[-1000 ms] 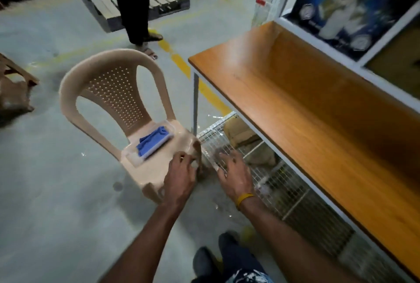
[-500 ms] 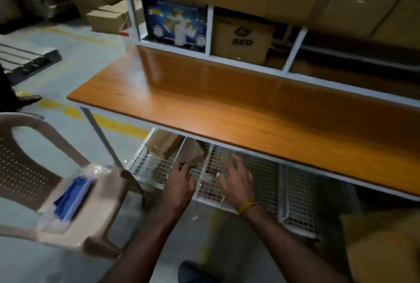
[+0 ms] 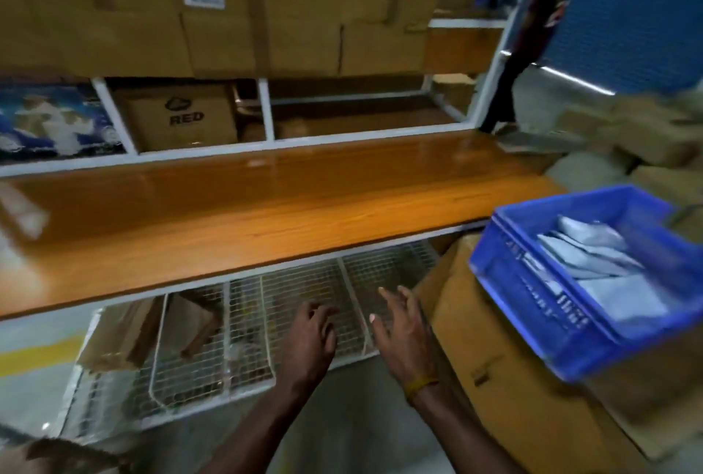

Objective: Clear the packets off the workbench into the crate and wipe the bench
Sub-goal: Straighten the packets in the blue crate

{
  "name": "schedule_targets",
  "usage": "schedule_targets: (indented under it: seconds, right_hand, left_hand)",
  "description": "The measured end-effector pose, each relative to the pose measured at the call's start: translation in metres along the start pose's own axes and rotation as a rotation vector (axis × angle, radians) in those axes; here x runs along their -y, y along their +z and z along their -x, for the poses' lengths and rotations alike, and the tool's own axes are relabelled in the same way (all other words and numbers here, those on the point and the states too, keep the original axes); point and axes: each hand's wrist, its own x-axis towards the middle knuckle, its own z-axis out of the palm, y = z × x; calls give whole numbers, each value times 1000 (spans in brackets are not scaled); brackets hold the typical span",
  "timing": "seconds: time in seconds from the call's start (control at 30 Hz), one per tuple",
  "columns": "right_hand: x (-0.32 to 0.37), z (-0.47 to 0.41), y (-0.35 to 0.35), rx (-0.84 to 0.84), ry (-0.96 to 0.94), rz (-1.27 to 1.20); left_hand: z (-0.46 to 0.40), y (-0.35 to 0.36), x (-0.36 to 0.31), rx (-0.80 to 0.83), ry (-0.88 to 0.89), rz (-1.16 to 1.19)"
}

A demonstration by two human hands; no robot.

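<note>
The orange wooden workbench point(image 3: 243, 222) runs across the view with no packets on its top. A blue plastic crate point(image 3: 532, 306) stands at the right on a large cardboard box and holds several grey-white packets point(image 3: 593, 260). My left hand point(image 3: 310, 340) hangs in front of the bench's lower wire shelf, fingers loosely curled, holding nothing. My right hand point(image 3: 403, 325) is beside it with fingers spread, also holding nothing, a little left of the crate.
A white wire-mesh shelf point(image 3: 247, 340) under the bench holds brown packages. Cardboard boxes point(image 3: 236, 5) fill the rack above. The large box point(image 3: 506, 378) under the crate stands close at my right. A person point(image 3: 528, 39) stands at the back right. More boxes pile at the far right.
The view has swung right, from the chair to the bench and crate. Both hands have stayed low in front of me, holding nothing throughout.
</note>
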Motion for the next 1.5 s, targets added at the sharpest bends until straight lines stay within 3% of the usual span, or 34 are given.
schedule_targets:
  seconds: [0.47, 0.83, 1.5]
  right_hand:
    - [-63, 0, -97, -542, 332, 62]
    - [-71, -4, -138, -838, 495, 155]
    - [-170, -66, -224, -992, 585, 236]
  left_hand:
    - [-100, 71, -121, 297, 491, 181]
    - [-150, 95, -190, 379, 667, 340]
    - [-233, 180, -300, 425, 843, 384]
